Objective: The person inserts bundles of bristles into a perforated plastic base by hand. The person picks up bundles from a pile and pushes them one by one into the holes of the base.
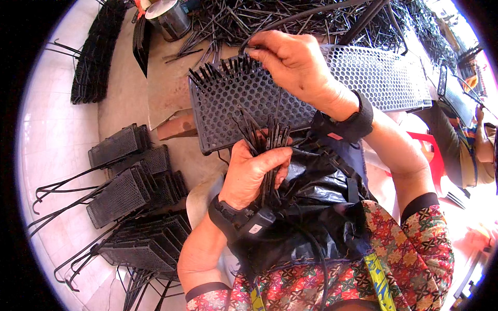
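The perforated black panel point(228, 116) lies slanted across the centre of the frame, short dark bristles point(223, 71) standing along its upper-left edge. At the centre, the left hand point(254, 173) has a full grip, thumb folded over a bundle of thin black strips point(275, 136). Above it, the right hand point(298, 65) reaches over the panel, its grip a narrow pinch on a dark piece point(243, 48) at the row's end; whether that piece is loose or part of the row, I cannot tell.

The bundle's ends splay unevenly, so a slackening thumb could let strips slide out. The bristles lean at different angles; a sideways brush of the right hand might bend or dislodge them. The pinch covers the holes beneath, making a misplaced strip likelier. The panel could also shift under uneven pressure.
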### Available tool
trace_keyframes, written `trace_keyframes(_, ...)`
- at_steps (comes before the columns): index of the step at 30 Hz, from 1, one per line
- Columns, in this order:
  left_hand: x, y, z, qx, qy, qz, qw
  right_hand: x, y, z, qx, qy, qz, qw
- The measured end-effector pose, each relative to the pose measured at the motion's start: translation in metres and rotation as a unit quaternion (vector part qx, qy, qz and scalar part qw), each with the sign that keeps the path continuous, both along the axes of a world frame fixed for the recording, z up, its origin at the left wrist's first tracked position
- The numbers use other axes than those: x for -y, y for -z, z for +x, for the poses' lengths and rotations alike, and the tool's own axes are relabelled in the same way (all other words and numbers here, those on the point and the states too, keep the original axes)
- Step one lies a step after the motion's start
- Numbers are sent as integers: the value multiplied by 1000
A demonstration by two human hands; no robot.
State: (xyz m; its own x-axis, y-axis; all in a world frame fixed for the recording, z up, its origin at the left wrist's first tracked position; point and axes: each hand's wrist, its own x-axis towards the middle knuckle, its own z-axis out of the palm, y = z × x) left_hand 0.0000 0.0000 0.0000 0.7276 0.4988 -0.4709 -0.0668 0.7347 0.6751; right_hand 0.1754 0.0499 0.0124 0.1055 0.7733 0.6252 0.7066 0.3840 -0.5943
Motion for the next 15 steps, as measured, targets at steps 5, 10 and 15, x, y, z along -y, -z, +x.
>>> trace_keyframes(5,0,0,-1,-2,-11,-8,1000,-11,-3,3,209,-82,2,974)
trace_keyframes(10,-1,-3,-3,-3,-16,-9,1000,-9,-16,0,111,-11,13,994)
trace_keyframes(15,0,-3,-1,26,-7,5,1000,45,-28,1,-245,-72,-334,907)
